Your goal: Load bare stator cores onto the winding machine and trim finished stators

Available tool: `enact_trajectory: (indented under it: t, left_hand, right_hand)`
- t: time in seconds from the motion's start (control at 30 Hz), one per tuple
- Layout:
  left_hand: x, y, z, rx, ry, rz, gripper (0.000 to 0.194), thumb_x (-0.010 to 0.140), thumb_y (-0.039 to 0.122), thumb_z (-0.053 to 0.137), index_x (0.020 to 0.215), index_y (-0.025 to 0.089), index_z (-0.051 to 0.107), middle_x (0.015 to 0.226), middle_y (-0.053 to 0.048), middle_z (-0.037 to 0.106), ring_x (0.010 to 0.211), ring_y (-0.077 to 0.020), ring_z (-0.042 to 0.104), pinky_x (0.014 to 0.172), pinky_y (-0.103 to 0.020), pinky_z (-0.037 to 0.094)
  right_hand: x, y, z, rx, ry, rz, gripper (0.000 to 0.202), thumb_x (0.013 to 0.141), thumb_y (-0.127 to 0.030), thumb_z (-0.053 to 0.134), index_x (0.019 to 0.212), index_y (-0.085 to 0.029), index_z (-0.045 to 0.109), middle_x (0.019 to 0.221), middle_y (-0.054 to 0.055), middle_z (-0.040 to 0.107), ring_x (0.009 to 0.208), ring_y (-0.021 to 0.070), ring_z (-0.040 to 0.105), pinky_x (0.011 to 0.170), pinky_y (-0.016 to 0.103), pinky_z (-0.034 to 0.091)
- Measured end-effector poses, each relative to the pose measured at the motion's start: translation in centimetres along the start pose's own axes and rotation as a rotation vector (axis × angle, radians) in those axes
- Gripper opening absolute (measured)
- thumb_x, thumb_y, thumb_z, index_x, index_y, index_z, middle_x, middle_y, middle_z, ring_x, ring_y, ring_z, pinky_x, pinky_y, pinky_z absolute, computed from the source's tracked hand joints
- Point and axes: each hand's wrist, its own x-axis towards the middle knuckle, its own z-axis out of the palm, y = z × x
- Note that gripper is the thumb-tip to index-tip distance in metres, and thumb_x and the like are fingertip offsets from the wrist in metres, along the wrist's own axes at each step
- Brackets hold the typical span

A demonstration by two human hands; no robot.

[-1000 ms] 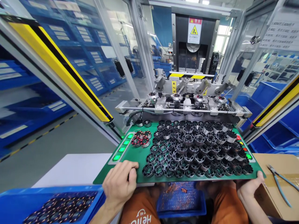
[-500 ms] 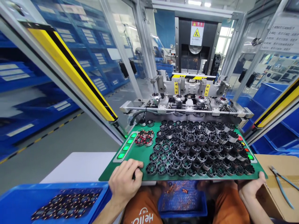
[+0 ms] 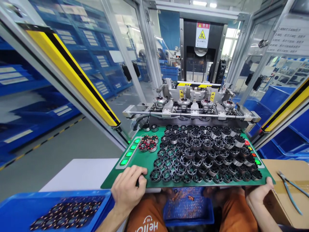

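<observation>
My left hand (image 3: pixel 129 187) lies curled in a loose fist on the front left edge of a green tabletop (image 3: pixel 135 161); no object shows in its fingers. At the front right corner, my right hand (image 3: pixel 259 195) has its thumb up against the edge, with its other fingers hidden below. Between the hands stand many dark ring-shaped stator cores (image 3: pixel 196 144), some stacked. Left of them are several stators wound with copper wire (image 3: pixel 151 147). Behind, a machine fixture (image 3: pixel 193 106) carries a row of round metal holders with stators.
Green lit buttons (image 3: pixel 131 153) line the left side; a red button (image 3: pixel 246 142) is at right. Yellow guard bars (image 3: pixel 72 77) flank the station. A blue bin (image 3: pixel 14 206) holds wound stators. Pliers (image 3: pixel 291 193) lie on a cardboard box (image 3: pixel 299 167). A blue tray (image 3: pixel 189 209) sits below.
The fixture's upper plate with the striped bar has swung lower, and its yellow labels look shorter. Both hands stay in place; the view has shifted slightly.
</observation>
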Motion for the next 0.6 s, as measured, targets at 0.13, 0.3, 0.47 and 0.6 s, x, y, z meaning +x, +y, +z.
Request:
enact_trajectory:
  t: [0.13, 0.3, 0.47, 0.6]
  left_hand:
    - [0.01, 0.03, -0.05, -0.001, 0.0, -0.003, 0.018, 0.101, 0.015, 0.054, 0.091, 0.024, 0.066, 0.085, -0.002, 0.07, 0.082, -0.0214, 0.062, 0.077, -0.037, 0.04]
    - [0.53, 0.42, -0.44, 0.003, -0.009, 0.001, 0.018, 0.101, 0.017, 0.056, 0.089, 0.023, 0.066, 0.084, -0.001, 0.07, 0.08, -0.0205, 0.062, 0.076, -0.037, 0.042]
    - [0.67, 0.51, -0.48, 0.003, 0.007, 0.021, 0.018, 0.103, 0.016, 0.055, 0.09, 0.024, 0.064, 0.083, 0.0, 0.068, 0.08, -0.0207, 0.06, 0.075, -0.036, 0.041]
    - [0.49, 0.34, -0.26, 0.002, 0.012, 0.025, 0.018, 0.104, 0.016, 0.054, 0.091, 0.024, 0.064, 0.083, -0.001, 0.068, 0.081, -0.0211, 0.06, 0.076, -0.036, 0.04]
  right_hand:
    - [0.17, 0.15, -0.22, 0.001, 0.012, 0.017, 0.07, 0.088, -0.072, 0.054, 0.135, -0.024, 0.073, 0.138, 0.005, 0.078, 0.131, 0.0326, 0.071, 0.109, 0.057, 0.063]
    - [0.27, 0.2, -0.39, 0.002, 0.011, 0.02, 0.067, 0.088, -0.073, 0.053, 0.127, -0.023, 0.077, 0.137, 0.005, 0.078, 0.133, 0.0323, 0.069, 0.111, 0.055, 0.063]
    - [0.42, 0.21, -0.39, -0.008, 0.013, 0.016, 0.068, 0.087, -0.074, 0.054, 0.126, -0.023, 0.077, 0.138, 0.006, 0.078, 0.133, 0.0334, 0.069, 0.11, 0.056, 0.063]
    - [0.46, 0.26, -0.47, -0.008, -0.006, 0.012, 0.068, 0.087, -0.074, 0.053, 0.128, -0.024, 0.076, 0.138, 0.006, 0.077, 0.134, 0.0336, 0.068, 0.111, 0.057, 0.063]
